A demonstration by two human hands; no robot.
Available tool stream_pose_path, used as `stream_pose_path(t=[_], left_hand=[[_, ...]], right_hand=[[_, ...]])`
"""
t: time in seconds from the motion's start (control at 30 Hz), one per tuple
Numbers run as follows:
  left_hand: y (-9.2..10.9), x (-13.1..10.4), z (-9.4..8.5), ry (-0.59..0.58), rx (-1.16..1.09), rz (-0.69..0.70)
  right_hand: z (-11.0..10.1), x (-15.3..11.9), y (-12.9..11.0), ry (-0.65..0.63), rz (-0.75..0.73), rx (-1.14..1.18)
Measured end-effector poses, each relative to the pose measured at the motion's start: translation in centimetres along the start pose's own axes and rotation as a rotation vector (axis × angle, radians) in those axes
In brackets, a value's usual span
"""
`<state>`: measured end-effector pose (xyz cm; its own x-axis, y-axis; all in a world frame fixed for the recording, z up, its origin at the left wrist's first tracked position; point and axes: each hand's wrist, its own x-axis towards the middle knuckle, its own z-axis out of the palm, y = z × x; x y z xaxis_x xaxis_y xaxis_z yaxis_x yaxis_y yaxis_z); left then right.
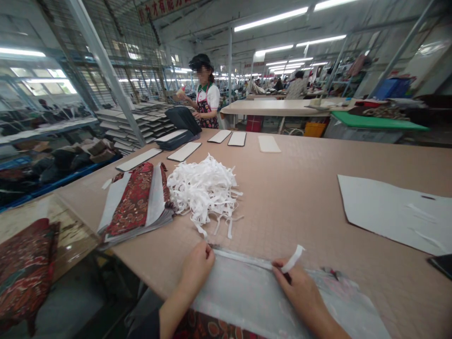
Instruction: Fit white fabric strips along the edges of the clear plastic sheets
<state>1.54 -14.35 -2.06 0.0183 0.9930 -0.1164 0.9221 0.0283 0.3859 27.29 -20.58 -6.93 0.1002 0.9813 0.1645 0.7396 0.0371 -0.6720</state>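
Observation:
A pale grey, sheer-looking fabric panel [243, 287] lies across the table's near edge, with red patterned cloth [208, 325] showing below it. At the panel's top left corner, my left hand [198, 263] is closed in a pinch on its edge. My right hand [296, 287] pinches a white strip [294, 259] against the same edge, and the strip's free end sticks up past the fingers. Between the hands a narrow white band runs along the edge. Just beyond them sits a loose heap of white strips [205, 186].
Left of the heap lies a stack of red patterned fabric [132, 202]. Several white boards with dark edges [184, 151] rest at the table's far side, near a standing co-worker [206, 96]. A large white board [395, 202] and a dark object [443, 264] are at right.

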Motion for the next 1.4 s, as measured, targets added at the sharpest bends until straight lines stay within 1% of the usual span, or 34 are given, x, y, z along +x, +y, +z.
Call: stream_pose_path(t=[0.1, 0.17, 0.23, 0.3, 0.4, 0.47, 0.53, 0.63, 0.77, 0.87, 0.97, 1.1, 1.23, 1.3, 1.4], left_hand=[[0.1, -0.2, 0.4, 0.027, 0.123, 0.028], [0.2, -0.5, 0.8, 0.110, 0.226, 0.090], [0.2, -0.8, 1.1, 0.210, 0.344, 0.191], [0.3, -1.2, 1.1, 0.256, 0.447, 0.321], [0.3, -1.7, 1.0, 0.217, 0.546, 0.474], [0.2, -2.1, 1.1, 0.184, 0.607, 0.530], [0.0, -2.5, 1.3, 0.174, 0.669, 0.573], [0.2, -3.0, 1.5, 0.159, 0.716, 0.590], [1.5, -3.2, 1.1, 0.070, 0.753, 0.548], [2.3, -3.1, 0.7, 0.033, 0.788, 0.530], [2.4, -2.8, 1.1, 0.040, 0.765, 0.553], [2.7, -2.8, 2.4, 0.030, 0.734, 0.657], [4.0, -3.3, 3.4, 0.071, 0.745, 0.673], [4.9, -3.5, 3.4, 0.079, 0.743, 0.669], [5.9, -3.5, 2.7, 0.030, 0.770, 0.645]], right_hand=[[0.1, 0.0, -0.3, 0.018, -0.023, -0.018], [0.1, 0.0, -0.3, 0.025, -0.029, -0.027], [0.1, 0.0, -0.4, 0.046, -0.024, -0.029], [0.2, 0.0, -0.4, 0.060, -0.029, -0.032], [0.2, 0.0, -0.4, 0.061, -0.058, -0.035], [0.2, 0.0, -0.4, 0.067, -0.064, -0.036], [0.2, 0.0, -0.4, 0.073, -0.061, -0.047], [0.1, 0.1, -0.6, 0.079, -0.064, -0.076], [-0.2, 0.2, -1.1, 0.081, -0.082, -0.073], [-0.3, 0.3, -1.3, 0.073, -0.100, -0.065], [-0.4, 0.3, -1.2, 0.067, -0.112, -0.069], [-0.1, 0.3, -1.0, 0.079, -0.143, -0.071], [0.1, 0.2, -0.8, 0.095, -0.180, -0.128], [0.2, 0.2, -0.9, 0.087, -0.187, -0.165], [0.1, 0.2, -1.1, 0.074, -0.177, -0.196]])
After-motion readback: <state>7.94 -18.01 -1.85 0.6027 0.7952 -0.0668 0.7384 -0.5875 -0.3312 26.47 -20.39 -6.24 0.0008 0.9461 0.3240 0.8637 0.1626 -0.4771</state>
